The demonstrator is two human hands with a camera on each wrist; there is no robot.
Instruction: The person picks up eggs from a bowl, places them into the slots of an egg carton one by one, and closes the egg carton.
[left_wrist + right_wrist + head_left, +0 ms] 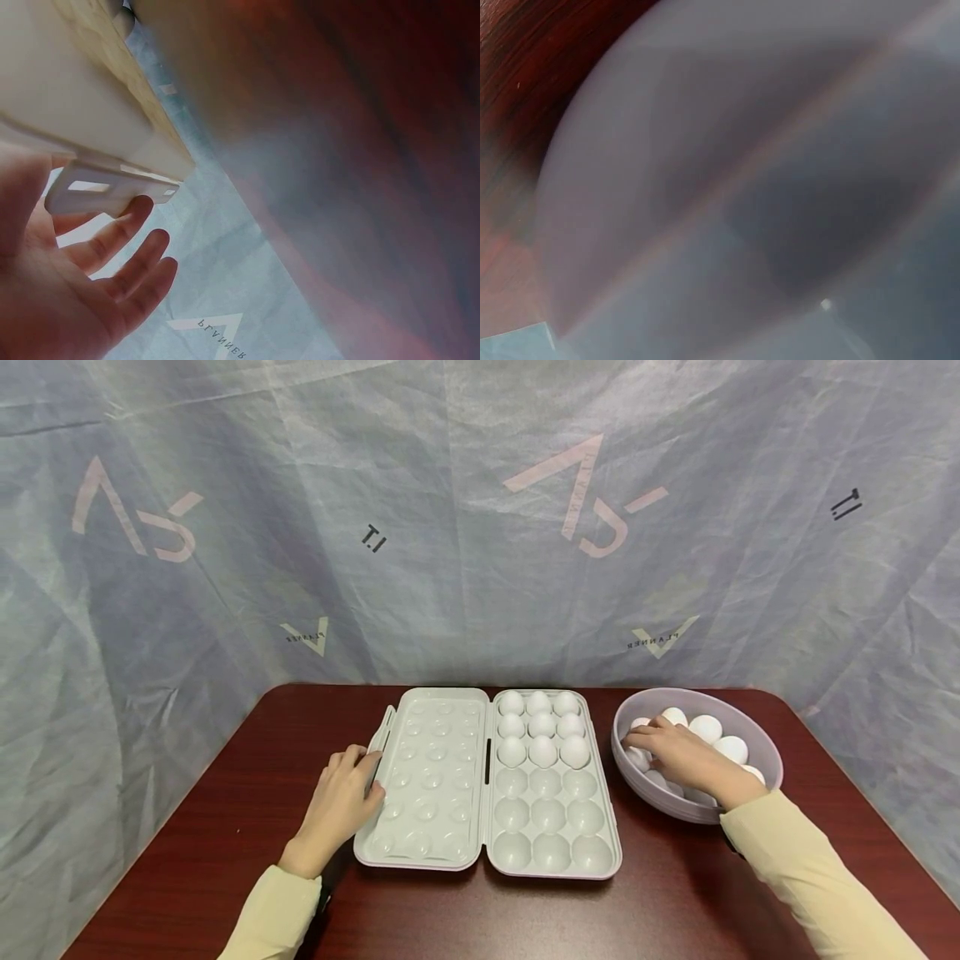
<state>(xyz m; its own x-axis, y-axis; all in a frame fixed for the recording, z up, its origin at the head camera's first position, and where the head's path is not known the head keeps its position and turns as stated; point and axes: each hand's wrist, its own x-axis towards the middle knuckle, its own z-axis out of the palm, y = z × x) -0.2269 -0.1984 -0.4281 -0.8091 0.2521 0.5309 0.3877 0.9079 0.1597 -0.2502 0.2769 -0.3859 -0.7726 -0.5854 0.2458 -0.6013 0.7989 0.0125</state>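
Note:
A white plastic egg box [487, 860] lies unfolded on the table. Three rows of white eggs [542, 727] fill the far half of its right-hand tray; the nearer cups are bare. At the left edge of its lid [426, 777], my left hand [341, 797] grips the rim, with the index finger against the slotted latch flap [112, 191]. My right hand [678, 756] reaches into a pale lilac bowl [761, 739] of white eggs [731, 749]. Its fingertips are over eggs at the bowl's left side; I cannot tell whether they hold one.
The dark red-brown table [225, 810] extends around the box and bowl. A grey printed cloth [465, 527] hangs right behind its far edge. In the right wrist view, the bowl's outer wall [630, 165] takes up most of the picture.

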